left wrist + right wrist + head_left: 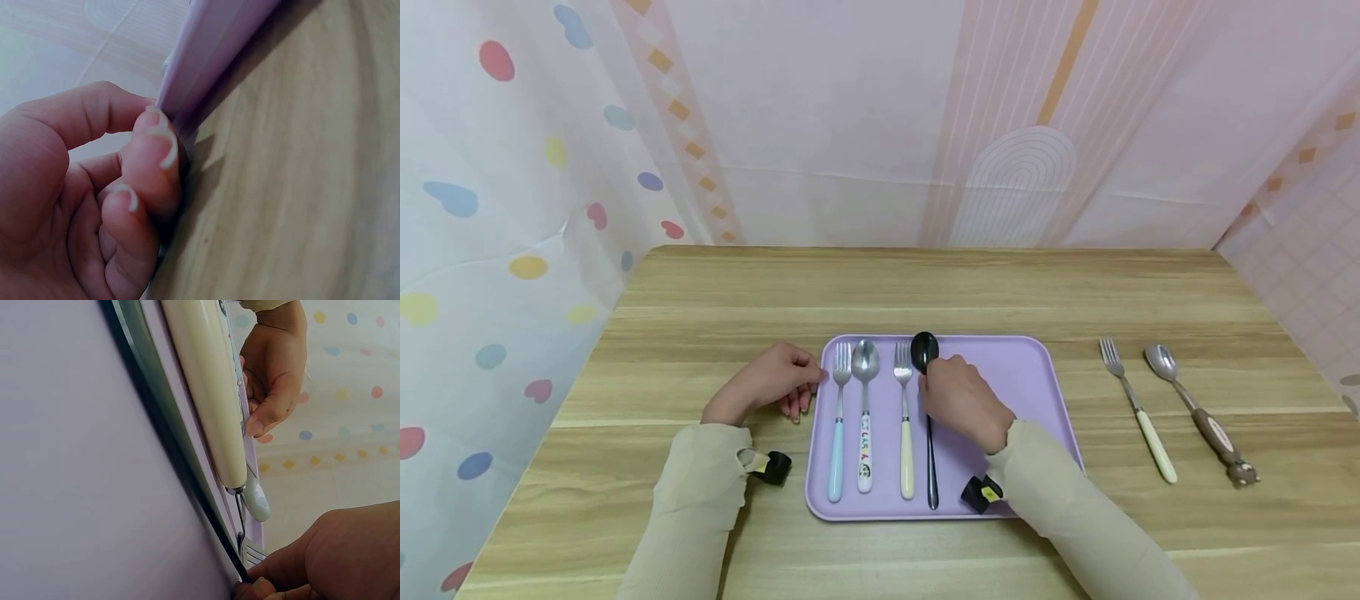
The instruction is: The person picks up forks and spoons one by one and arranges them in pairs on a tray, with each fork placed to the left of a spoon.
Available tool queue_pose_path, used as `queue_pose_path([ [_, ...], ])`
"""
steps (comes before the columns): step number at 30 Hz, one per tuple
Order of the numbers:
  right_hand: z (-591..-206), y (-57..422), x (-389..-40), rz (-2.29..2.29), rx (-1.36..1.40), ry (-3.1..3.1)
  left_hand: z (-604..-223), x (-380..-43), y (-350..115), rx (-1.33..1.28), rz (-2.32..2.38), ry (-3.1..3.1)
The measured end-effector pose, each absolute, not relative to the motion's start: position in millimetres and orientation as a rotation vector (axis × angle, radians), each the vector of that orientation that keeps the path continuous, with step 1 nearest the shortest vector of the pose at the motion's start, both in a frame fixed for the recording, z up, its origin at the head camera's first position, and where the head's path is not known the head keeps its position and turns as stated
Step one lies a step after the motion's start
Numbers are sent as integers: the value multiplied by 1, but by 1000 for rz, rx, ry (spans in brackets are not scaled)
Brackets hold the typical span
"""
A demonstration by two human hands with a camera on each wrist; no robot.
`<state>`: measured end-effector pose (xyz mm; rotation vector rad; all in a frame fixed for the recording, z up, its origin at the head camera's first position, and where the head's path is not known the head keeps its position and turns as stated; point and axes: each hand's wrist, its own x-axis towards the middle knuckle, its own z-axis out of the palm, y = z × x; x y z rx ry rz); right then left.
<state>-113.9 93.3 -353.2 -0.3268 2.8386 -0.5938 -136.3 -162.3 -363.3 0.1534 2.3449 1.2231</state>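
Note:
My left hand (772, 377) pinches the left rim of a purple tray (1000, 367) between thumb and fingers; the left wrist view shows the fingertips at the tray's edge (206, 56). Over the tray, my right hand (964, 400) pinches a black spoon (932, 471) by its neck, bowl toward the far rim. To the left of that spoon lie a fork with a cream handle (907, 458), a spoon with a printed white handle (865, 450) and a fork with a light blue handle (836, 458), roughly parallel. In the right wrist view, the black handle (169, 447) runs beside the cream one (209, 387).
Right of the tray, another cream-handled fork (1153, 442) and a spoon with a brown bear handle (1213, 433) lie on the wooden table (925, 283). A patterned curtain (820, 108) hangs behind the table and along its sides.

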Motion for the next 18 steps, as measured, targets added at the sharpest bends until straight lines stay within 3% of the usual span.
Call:
queue_pose_path([
  [18,-353,94,-113,-627,-328,2818,-365,-137,-163,144,1223,2343],
])
